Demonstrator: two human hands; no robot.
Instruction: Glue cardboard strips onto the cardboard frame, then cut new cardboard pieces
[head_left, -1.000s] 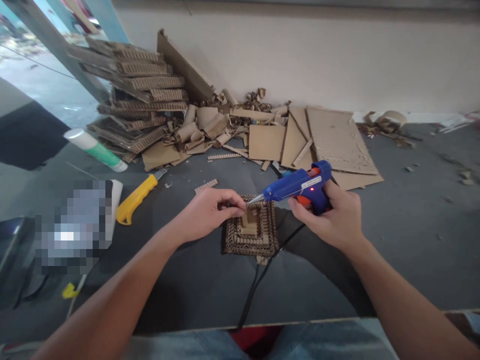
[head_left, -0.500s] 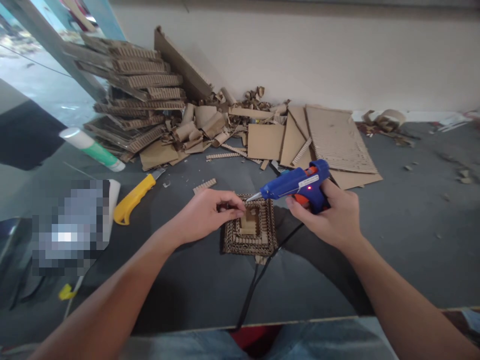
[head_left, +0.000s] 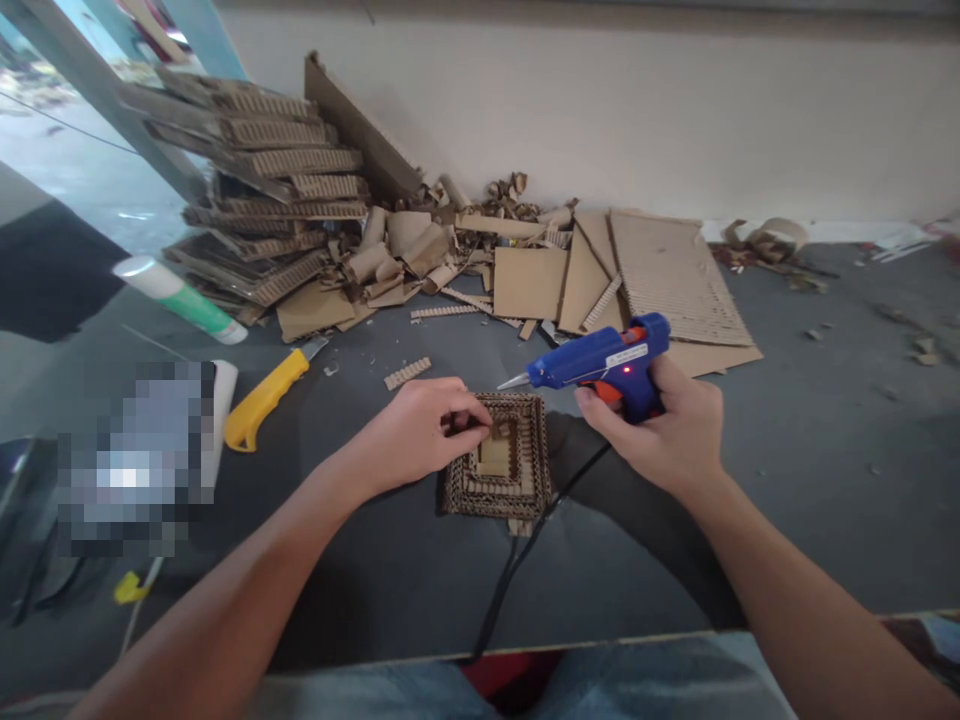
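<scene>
A blue hot glue gun (head_left: 589, 358) with an orange trigger and a small red light is in my right hand (head_left: 679, 430), fingers wrapped round its handle. Its metal nozzle points left, above the far edge of a square layered corrugated-cardboard piece (head_left: 536, 470) lying on the table. My left hand (head_left: 420, 430) reaches in over the left side of that piece. Thumb and forefinger are pinched at its recessed middle; anything between them is too small to make out. A black cord (head_left: 502, 590) runs past the piece to the table's front edge.
Beyond my hands lie a short corrugated strip (head_left: 408, 373), a yellow-handled cutter (head_left: 270, 398) and a white-green tube (head_left: 184, 300). A blurred-out device (head_left: 142, 450) is on the left. Stacked cardboard pieces (head_left: 292, 160), scraps (head_left: 405, 245) and cardboard sheets (head_left: 675, 270) line the wall.
The glue gun has shifted slightly to the right, so its nozzle is farther from my left fingertips. My left hand stays pinched at the cardboard piece, which sits almost unchanged.
</scene>
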